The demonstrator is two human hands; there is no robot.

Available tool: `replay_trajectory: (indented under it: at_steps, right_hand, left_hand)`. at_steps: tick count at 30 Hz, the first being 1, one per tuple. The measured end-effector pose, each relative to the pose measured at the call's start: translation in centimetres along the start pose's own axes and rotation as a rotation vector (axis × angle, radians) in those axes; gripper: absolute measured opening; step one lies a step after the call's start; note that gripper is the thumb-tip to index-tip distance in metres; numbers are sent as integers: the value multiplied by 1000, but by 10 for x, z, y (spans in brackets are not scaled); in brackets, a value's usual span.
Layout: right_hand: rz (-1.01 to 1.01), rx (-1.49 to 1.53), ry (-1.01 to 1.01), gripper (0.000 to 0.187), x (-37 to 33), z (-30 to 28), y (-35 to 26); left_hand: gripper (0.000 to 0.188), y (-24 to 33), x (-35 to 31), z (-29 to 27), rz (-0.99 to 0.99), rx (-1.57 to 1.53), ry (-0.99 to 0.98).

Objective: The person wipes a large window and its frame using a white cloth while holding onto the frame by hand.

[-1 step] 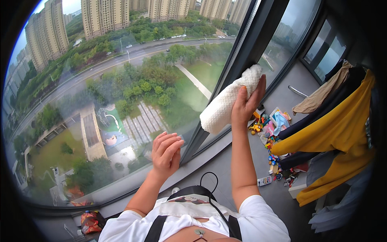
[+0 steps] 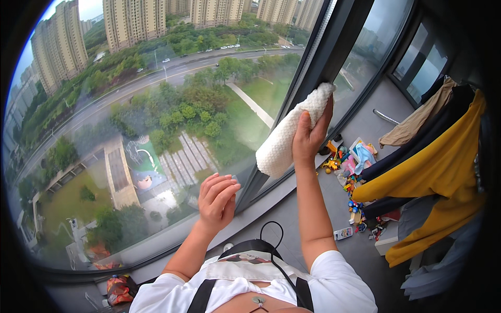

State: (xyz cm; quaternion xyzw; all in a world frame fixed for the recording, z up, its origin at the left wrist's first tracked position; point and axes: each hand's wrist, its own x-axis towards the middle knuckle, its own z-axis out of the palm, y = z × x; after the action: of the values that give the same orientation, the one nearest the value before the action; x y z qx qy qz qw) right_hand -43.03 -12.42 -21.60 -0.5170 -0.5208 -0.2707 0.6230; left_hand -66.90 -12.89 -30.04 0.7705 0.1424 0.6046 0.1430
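Observation:
A white, bumpy-textured folded cloth [image 2: 284,136] lies along the dark window frame [image 2: 329,55], slanting up toward the right. My right hand [image 2: 312,133] grips it from its right side, the thumb on top and the fingers mostly hidden behind it. To the lower left, my left hand [image 2: 217,201] is raised in front of the large window pane [image 2: 156,208], its fingers loosely bent and nothing visible in them. Whether the left fingertips touch the glass I cannot tell.
Clothes, among them a yellow garment [image 2: 433,172], hang on the right. Beneath them, toys [image 2: 355,203] lie scattered on the grey floor [image 2: 321,229]. A black cable [image 2: 273,235] loops up before my chest. A red patterned bag [image 2: 119,289] sits at the lower left.
My right hand and the cloth have shifted slightly left along the frame. The left hand has moved a touch to the right and stays raised.

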Motion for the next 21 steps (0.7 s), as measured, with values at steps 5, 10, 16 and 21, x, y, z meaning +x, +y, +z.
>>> replay_trajectory:
  at_steps: [5,10,16,21]
  right_hand:
    - [-88,-122,-4,68,11,3,0]
    - [-188,-87,-55,65,37,5,-23]
    - [-131,-54,-31,57,8,13,-6]
    - [-124,-102,-117,58,-48,11,23]
  left_hand:
    - [26,-12,2,10,5,38,58]
    - [27,-9,5,18,67,69,145]
    - [28,-5,10,31,71,139,172]
    - [31,5,18,43,49,204,190]
